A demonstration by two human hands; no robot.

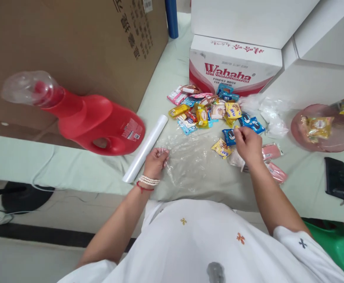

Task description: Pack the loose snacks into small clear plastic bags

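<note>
My left hand (157, 159) is closed on the edge of a clear plastic bag (189, 157) that lies flat on the pale green cloth. My right hand (248, 143) is closed in a pinch on a small blue snack packet (229, 136), with a yellow packet (221, 148) just left of it. A heap of small wrapped snacks (207, 108) in yellow, blue, pink and red lies beyond both hands. A white roll of plastic bags (145, 147) lies beside my left hand.
A red detergent jug (95, 122) lies on its side at left before a big cardboard box (72, 47). A white Wahaha carton (233, 65) stands behind the snacks. A pink plate (337, 141) with a snack, a black phone (335, 177) and keys lie at right.
</note>
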